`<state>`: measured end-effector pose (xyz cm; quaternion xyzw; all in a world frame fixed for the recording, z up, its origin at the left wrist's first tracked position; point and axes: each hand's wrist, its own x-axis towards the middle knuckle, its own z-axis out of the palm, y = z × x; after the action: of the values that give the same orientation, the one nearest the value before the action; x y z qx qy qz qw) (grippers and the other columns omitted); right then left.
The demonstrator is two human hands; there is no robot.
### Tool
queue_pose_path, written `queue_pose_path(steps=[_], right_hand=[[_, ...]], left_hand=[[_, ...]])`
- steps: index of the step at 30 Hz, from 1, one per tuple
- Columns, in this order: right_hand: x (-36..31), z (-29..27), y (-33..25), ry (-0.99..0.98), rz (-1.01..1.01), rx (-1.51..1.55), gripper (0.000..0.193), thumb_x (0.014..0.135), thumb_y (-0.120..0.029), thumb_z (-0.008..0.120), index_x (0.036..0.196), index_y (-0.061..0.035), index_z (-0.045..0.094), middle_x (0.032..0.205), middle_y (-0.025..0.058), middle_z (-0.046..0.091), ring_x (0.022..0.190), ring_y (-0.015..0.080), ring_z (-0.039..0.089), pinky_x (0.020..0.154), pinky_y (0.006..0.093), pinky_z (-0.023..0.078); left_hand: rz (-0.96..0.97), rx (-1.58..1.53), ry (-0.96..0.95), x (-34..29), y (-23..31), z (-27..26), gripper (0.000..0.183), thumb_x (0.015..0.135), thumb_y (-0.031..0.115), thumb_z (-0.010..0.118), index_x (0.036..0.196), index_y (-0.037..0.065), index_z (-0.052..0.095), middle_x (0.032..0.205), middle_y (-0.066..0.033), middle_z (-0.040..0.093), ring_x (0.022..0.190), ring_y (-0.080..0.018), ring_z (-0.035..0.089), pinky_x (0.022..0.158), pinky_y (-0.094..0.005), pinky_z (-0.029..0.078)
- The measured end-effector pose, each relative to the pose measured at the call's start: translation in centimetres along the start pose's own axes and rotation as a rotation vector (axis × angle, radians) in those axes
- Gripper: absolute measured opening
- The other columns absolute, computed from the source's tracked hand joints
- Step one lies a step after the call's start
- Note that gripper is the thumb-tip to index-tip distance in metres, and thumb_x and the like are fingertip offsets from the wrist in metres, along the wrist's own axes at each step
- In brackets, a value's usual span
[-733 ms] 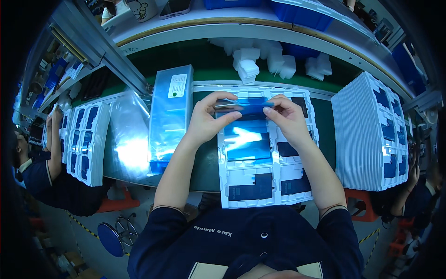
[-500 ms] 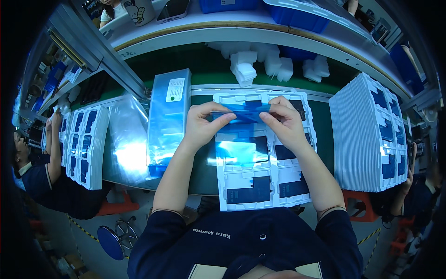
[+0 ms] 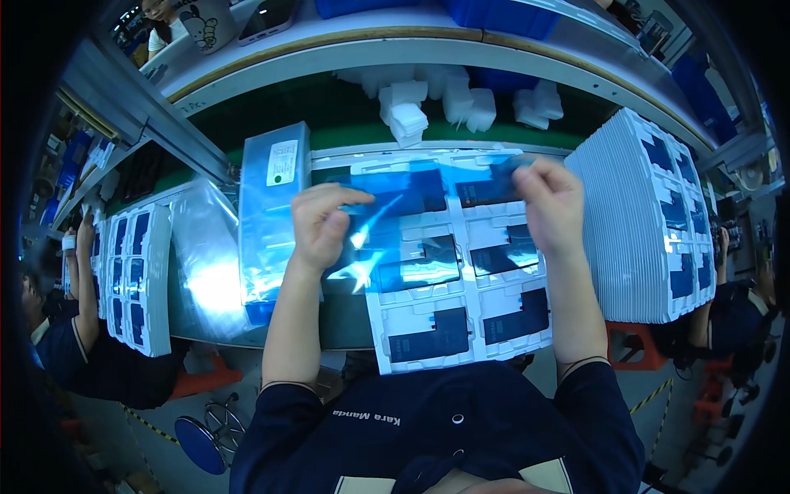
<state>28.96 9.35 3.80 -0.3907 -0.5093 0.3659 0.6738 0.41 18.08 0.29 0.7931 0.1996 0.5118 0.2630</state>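
Note:
A translucent blue plastic film (image 3: 380, 235), shiny and creased, hangs above the upper left of a white moulded tray (image 3: 463, 247). My left hand (image 3: 319, 224) is closed on the film's left side, thumb against the bent fingers. To the right, my right hand (image 3: 553, 204) pinches a blue edge at its fingertips, over the tray's far right cell. Whether both hands hold one single sheet I cannot tell. Dark flat L-shaped parts, like battery packs (image 3: 429, 336), lie in the tray's cells. Those in the far left cells show through the film.
Left of the tray are a clear-blue plastic-wrapped block (image 3: 271, 218) and clear plastic bags (image 3: 206, 263). A tall stack of filled trays (image 3: 629, 239) stands right, another stack (image 3: 136, 280) far left. White foam pieces (image 3: 405, 115) lie beneath the shelf (image 3: 395, 58). Co-workers sit both sides.
My hands have moved apart, the left one leftward and the right one rightward. The film, held taut between them before, now spreads wider and droops over the tray's left part.

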Motion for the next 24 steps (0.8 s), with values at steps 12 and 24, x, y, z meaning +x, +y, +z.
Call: queue_pose_path(steps=[12, 24], right_hand=[[0.1, -5.9, 5.4, 0.211, 0.290, -0.335, 0.028, 0.080, -0.001, 0.069, 0.106, 0.0026, 0.062, 0.086, 0.0053, 0.068, 0.070, 0.0071, 0.060, 0.059, 0.0192, 0.045], [-0.8, -6.2, 5.9, 0.207, 0.277, -0.313, 0.022, 0.079, -0.003, 0.071, 0.098, 0.0010, 0.062, 0.080, 0.0041, 0.066, 0.067, 0.0058, 0.059, 0.058, 0.0171, 0.045]], left_hand=[[-0.191, -0.336, 0.501, -0.9, -1.3, -0.9, 0.072, 0.099, 0.049, 0.020, 0.097, -0.009, 0.063, 0.095, -0.0192, 0.066, 0.086, -0.0276, 0.066, 0.085, -0.0365, 0.047], [-0.208, -0.242, 0.464, -0.9, -1.0, -0.8, 0.068, 0.099, 0.046, 0.017, 0.102, -0.006, 0.062, 0.096, -0.0182, 0.065, 0.085, -0.0282, 0.066, 0.085, -0.0371, 0.046]])
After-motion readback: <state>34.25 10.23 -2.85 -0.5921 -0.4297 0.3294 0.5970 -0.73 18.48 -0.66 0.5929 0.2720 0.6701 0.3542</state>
